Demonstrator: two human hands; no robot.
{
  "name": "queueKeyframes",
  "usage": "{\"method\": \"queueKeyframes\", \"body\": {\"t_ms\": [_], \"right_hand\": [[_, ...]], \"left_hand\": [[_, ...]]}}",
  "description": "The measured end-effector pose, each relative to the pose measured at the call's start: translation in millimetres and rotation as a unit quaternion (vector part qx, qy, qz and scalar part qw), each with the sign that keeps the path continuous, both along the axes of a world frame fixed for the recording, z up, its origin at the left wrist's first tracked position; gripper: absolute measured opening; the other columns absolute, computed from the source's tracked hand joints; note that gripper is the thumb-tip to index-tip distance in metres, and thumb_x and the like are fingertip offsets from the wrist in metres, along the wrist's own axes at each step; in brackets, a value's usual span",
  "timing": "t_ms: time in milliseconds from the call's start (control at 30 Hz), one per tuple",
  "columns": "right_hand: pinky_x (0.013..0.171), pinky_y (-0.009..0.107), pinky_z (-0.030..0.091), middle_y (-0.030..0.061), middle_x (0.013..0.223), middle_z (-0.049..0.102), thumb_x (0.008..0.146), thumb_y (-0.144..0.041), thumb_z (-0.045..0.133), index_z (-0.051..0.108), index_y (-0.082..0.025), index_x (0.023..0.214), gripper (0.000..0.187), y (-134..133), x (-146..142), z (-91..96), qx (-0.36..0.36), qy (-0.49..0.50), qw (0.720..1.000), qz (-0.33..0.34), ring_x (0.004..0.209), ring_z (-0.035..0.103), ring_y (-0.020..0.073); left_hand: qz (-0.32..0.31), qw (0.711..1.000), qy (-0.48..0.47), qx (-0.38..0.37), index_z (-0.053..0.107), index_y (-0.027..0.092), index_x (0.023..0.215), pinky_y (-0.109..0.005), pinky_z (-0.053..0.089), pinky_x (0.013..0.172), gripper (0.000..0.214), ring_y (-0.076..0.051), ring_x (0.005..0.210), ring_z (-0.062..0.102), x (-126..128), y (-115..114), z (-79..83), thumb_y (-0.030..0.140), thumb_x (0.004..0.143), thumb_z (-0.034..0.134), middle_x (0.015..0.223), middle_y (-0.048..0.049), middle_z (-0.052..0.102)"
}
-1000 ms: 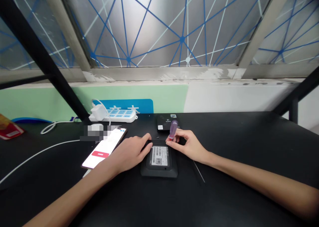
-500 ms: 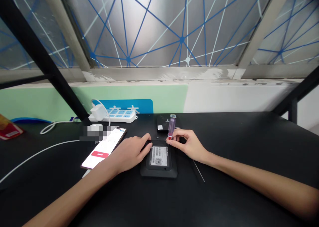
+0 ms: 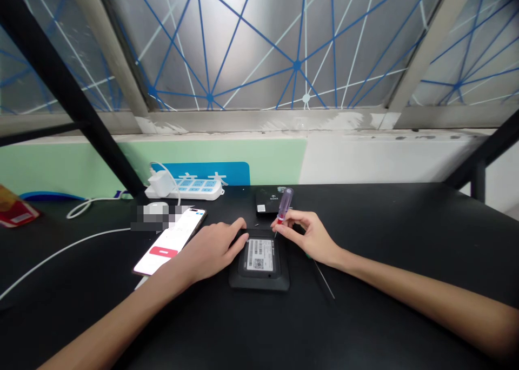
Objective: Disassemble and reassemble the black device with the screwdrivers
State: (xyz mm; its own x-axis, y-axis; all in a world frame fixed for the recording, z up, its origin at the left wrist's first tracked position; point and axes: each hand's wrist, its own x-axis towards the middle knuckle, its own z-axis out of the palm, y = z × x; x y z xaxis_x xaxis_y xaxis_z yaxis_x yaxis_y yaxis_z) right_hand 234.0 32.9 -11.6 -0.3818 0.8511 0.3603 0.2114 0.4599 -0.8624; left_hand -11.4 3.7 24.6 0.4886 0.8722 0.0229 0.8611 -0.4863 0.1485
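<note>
A black device with a white barcode label (image 3: 260,255) lies label side up on the table. My left hand (image 3: 217,245) holds its far left corner, with the thumb on the casing and the fingers at the far edge. In my right hand (image 3: 307,230) is a small screwdriver (image 3: 285,201) with a clear purple and red handle, pinched between thumb and fingers. It leans to the right, its tip at the device's far right corner. Under the right wrist a thin metal shaft (image 3: 324,279) lies on the table, a bit of green showing at its upper end.
Behind the device sits a black box (image 3: 267,201), with a tiny dark piece (image 3: 256,224) in front of it. A lit phone (image 3: 170,243) lies left by my forearm. Further back are a white power strip (image 3: 198,190), a plugged-in charger (image 3: 161,183) and a white cable (image 3: 60,255).
The screwdriver has tipped from nearly upright to leaning right, and its handle is slightly higher. Its thin shaft now shows below my fingers. My left hand and the device keep their places.
</note>
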Motion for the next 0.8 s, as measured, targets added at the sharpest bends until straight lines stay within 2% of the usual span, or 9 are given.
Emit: {"method": "queueKeyframes", "body": {"t_ms": [200, 433, 700, 800], "right_hand": [[0.075, 0.034, 0.051, 0.0058, 0.083, 0.071, 0.089, -0.041, 0.064, 0.072, -0.017, 0.09, 0.026, -1.3, 1.9, 1.4, -0.012, 0.02, 1.0, 0.008, 0.074, 0.063, 0.0186], [0.076, 0.035, 0.051, 0.0059, 0.084, 0.071, 0.091, -0.041, 0.061, 0.07, -0.017, 0.094, 0.025, -0.8, 2.8, -1.7, -0.009, 0.051, 0.999, -0.007, 0.076, 0.065, 0.0189], [0.07, 0.033, 0.048, 0.0063, 0.085, 0.069, 0.093, -0.028, 0.059, 0.072, -0.018, 0.096, 0.017, -3.8, 0.2, -0.7, 0.112, -0.04, 0.993, 0.015, 0.072, 0.057, 0.0172], [0.068, 0.032, 0.047, 0.0058, 0.085, 0.069, 0.093, -0.025, 0.059, 0.072, -0.018, 0.095, 0.015, -3.6, -0.8, -0.8, 0.131, -0.044, 0.99, 0.016, 0.072, 0.056, 0.0169]], "left_hand": [[0.003, 1.0, 0.004, -0.006, 0.052, 0.021, 0.113, -0.033, 0.04, 0.062, 0.036, -0.024, 0.067, 0.061, -1.1, 0.2, -1.2, 0.043, 0.102, 0.026, 0.072, -0.0029, 0.062], [0.003, 1.0, 0.005, -0.011, 0.051, 0.021, 0.113, -0.032, 0.04, 0.063, 0.035, -0.024, 0.069, 0.062, -0.4, 0.6, 0.1, 0.043, 0.103, 0.026, 0.074, -0.0034, 0.063], [0.003, 1.0, 0.004, -0.01, 0.051, 0.021, 0.112, -0.033, 0.04, 0.063, 0.036, -0.024, 0.068, 0.062, 0.3, 1.2, -0.3, 0.043, 0.102, 0.025, 0.074, -0.0034, 0.063], [0.005, 1.0, 0.009, -0.01, 0.051, 0.021, 0.111, -0.033, 0.04, 0.062, 0.034, -0.024, 0.068, 0.062, 0.4, 0.9, -0.5, 0.043, 0.103, 0.025, 0.074, -0.0031, 0.063]]}}
